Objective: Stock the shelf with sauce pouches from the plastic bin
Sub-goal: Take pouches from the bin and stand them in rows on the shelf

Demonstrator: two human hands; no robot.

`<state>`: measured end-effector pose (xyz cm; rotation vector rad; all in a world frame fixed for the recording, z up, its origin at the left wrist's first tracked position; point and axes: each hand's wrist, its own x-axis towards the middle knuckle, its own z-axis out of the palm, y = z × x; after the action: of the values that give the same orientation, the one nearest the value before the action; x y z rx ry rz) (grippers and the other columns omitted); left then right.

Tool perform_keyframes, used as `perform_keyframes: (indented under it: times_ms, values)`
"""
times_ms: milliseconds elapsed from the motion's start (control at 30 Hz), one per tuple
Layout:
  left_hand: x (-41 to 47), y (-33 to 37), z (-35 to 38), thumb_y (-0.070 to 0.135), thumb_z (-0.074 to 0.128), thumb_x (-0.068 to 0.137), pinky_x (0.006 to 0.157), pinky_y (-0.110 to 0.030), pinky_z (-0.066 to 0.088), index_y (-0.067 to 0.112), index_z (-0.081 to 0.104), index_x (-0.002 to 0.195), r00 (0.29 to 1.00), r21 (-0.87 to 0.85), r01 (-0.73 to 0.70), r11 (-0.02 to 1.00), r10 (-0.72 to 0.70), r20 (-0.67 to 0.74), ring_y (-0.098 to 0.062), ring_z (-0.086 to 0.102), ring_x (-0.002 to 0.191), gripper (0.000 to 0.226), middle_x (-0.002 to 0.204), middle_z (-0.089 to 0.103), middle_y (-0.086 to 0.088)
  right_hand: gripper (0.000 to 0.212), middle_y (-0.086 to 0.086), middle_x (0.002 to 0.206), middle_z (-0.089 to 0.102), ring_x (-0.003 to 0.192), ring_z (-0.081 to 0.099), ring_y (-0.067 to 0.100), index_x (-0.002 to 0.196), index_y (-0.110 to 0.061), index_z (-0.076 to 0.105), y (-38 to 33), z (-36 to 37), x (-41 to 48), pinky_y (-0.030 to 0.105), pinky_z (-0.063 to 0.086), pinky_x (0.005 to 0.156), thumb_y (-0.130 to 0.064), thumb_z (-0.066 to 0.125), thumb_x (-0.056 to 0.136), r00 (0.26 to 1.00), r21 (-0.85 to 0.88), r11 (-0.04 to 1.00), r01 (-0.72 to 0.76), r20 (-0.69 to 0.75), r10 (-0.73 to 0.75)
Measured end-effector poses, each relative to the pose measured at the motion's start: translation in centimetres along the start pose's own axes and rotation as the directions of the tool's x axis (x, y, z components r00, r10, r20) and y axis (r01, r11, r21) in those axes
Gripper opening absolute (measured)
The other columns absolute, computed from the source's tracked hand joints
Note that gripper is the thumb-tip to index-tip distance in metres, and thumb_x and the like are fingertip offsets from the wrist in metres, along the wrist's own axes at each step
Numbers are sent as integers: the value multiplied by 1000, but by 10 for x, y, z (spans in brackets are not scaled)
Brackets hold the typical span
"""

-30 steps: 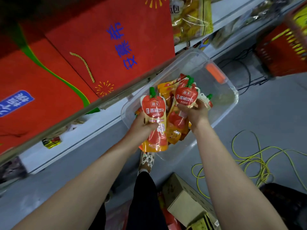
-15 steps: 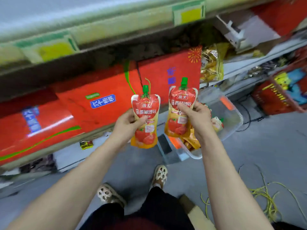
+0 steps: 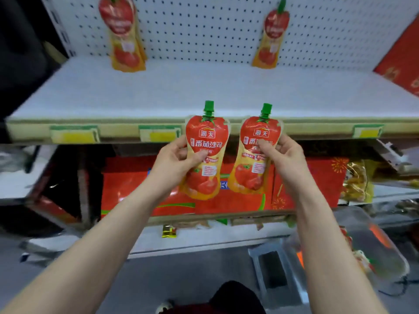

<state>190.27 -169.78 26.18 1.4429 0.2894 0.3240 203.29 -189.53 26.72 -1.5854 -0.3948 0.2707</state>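
My left hand (image 3: 175,158) grips a red and yellow tomato sauce pouch (image 3: 205,137) with a green cap, held upright in front of the white shelf's front edge (image 3: 113,130). My right hand (image 3: 283,156) grips a second, matching pouch (image 3: 254,173) beside it, also upright. On the white shelf, a small stack of the same pouches (image 3: 123,35) leans against the pegboard at the back left, and a single pouch (image 3: 271,35) leans at the back right. The clear plastic bin (image 3: 374,252) sits low on the right with more pouches inside.
The white shelf board (image 3: 204,91) is bare between and in front of the leaning pouches. Red gift boxes (image 3: 140,184) fill the shelf below. A red box (image 3: 401,55) stands at the upper shelf's right end. A small metal stool (image 3: 274,268) stands on the grey floor.
Both hands have lifted their pouches from over the bin up to the level of the white shelf's front edge. The view has tilted upward, so the upper shelf and pegboard show.
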Motion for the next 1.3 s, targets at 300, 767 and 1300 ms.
perform_keyframes:
  times_ms: [300,767,1300]
  values:
    - [33,77,-122,11,64,88,70,-25,57,8,59,120,927,41,-221,974,223,-301,-16,72,79,33,92,73,-9,10,-6,77,76,72,70,8,95,-12,70,-122,121,83,22,55,61,-5,69,87,939,-56,973,224,281,-200]
    - [108,106,-205,19,66,89,78,-34,55,14,55,119,788,100,-192,976,214,-577,-16,72,91,31,96,75,-1,7,11,95,72,83,70,22,99,-9,66,-106,272,246,41,60,80,-7,63,93,915,-93,983,155,388,-108]
    - [142,103,-203,18,66,88,80,-34,57,18,56,117,842,81,-179,980,195,-503,-16,73,91,31,97,76,-1,30,-3,100,67,88,68,11,109,-24,56,-106,289,279,31,60,74,-27,74,85,930,-166,956,243,322,-180]
